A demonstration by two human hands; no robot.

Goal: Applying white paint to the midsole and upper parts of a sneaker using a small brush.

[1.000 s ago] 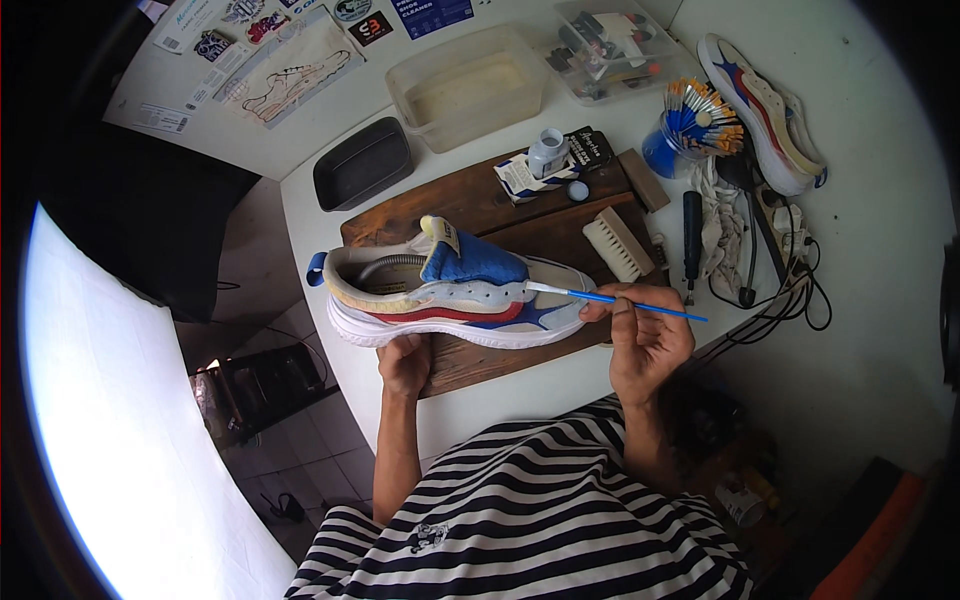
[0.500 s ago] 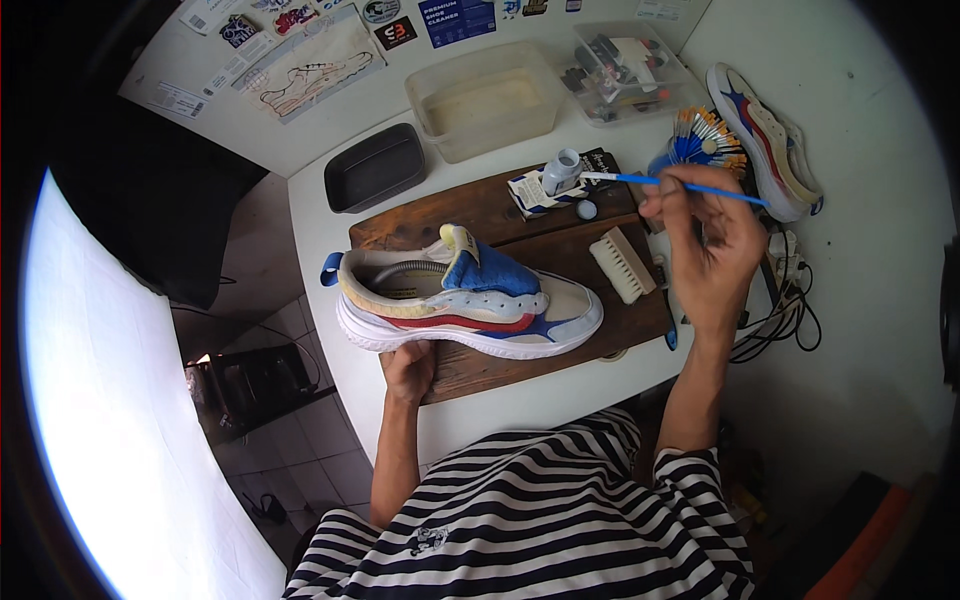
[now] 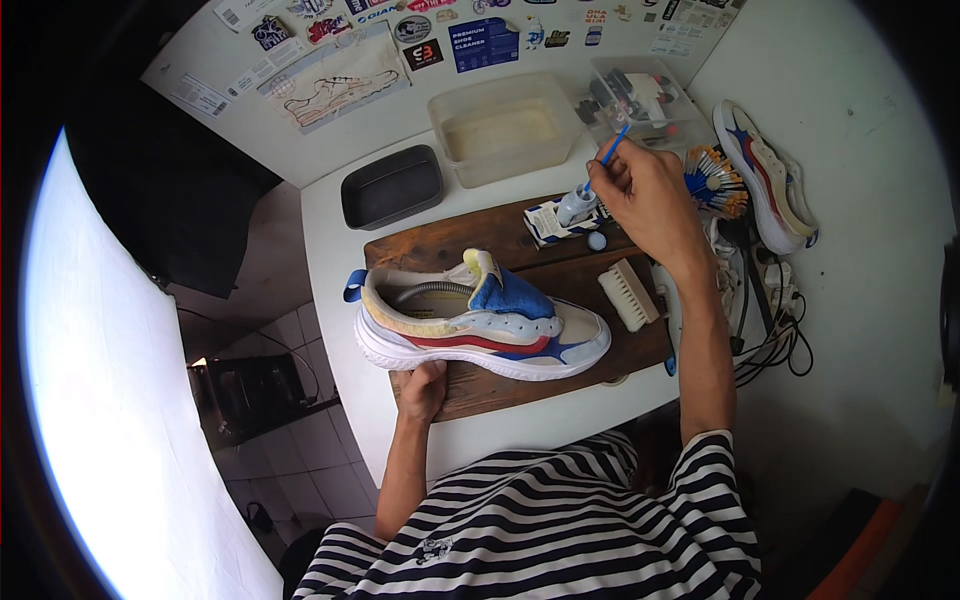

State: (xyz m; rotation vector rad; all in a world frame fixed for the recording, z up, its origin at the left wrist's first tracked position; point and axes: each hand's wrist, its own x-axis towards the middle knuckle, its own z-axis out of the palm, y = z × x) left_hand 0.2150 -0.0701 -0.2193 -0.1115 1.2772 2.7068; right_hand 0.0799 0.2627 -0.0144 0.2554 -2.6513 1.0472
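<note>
A white sneaker (image 3: pixel 470 338) with blue, red and cream panels lies side-on over the brown wooden board (image 3: pixel 455 235), toe to the right. My left hand (image 3: pixel 422 390) is closed on it from below, near the heel; part of the fingers is hidden by the sole. Between the fingertips of my right hand (image 3: pixel 650 195) is a slim blue paintbrush (image 3: pixel 615 145), its handle pointing up. The brush's lower end is in the mouth of a small grey paint bottle (image 3: pixel 574 208). Beside the bottle lies its round cap (image 3: pixel 597 241).
A scrub brush (image 3: pixel 629 296) rests on the board's right part. Behind stand a black tray (image 3: pixel 393 213), a clear plastic tub (image 3: pixel 505 173) and a box of supplies (image 3: pixel 640 95). Several paintbrushes (image 3: pixel 715 182), a second sneaker (image 3: pixel 765 180) and cables (image 3: pixel 785 335) are at the right.
My right hand has moved left and away from me, tipping the paintbrush from nearly level to steep, its end now in the bottle. My left hand still holds the sneaker. The whole view has shifted slightly.
</note>
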